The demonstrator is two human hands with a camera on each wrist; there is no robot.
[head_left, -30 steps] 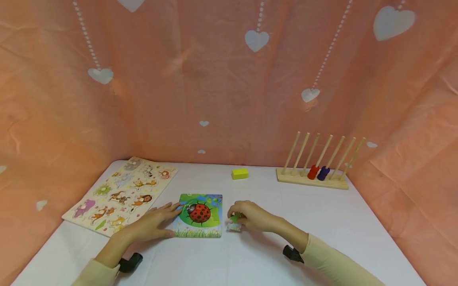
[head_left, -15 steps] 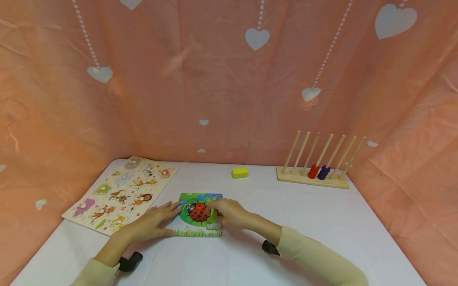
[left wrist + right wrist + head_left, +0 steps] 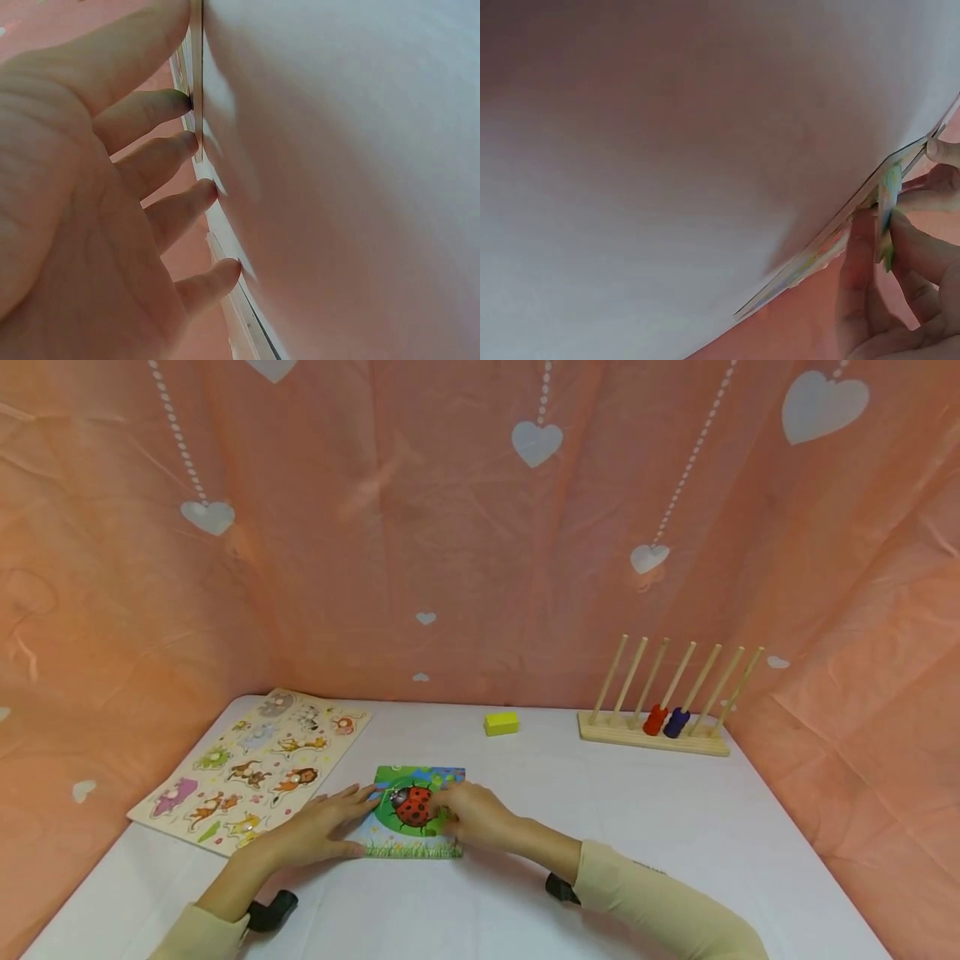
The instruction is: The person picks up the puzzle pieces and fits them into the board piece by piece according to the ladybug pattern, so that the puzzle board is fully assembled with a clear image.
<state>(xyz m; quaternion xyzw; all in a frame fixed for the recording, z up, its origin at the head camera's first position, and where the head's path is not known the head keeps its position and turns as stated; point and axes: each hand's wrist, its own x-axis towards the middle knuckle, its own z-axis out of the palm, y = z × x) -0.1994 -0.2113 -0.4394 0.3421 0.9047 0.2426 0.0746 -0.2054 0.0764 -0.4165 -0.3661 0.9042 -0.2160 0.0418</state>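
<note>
A square ladybug puzzle (image 3: 401, 843) lies on the white table. My left hand (image 3: 318, 831) rests at its left side, fingers spread and fairly straight. In the left wrist view the thumb and nearest fingertips (image 3: 180, 101) are right at the board's edge. My right hand (image 3: 480, 817) is over the puzzle's right side and covers part of it. Between its thumb and fingers it pinches a thin green and pale-blue puzzle piece (image 3: 887, 217), which stands on edge, tilted against the board in the right wrist view.
An animal peg puzzle board (image 3: 258, 756) lies at the left. A yellow block (image 3: 501, 723) sits at the back middle. At the back right stands a wooden peg rack (image 3: 622, 733) with one red and one purple bead. Patterned pink cloth (image 3: 472, 560) encloses the table.
My right hand has moved left with the puzzle piece, from beside the puzzle to over its right side, and the piece has turned. The left hand has stayed in place.
</note>
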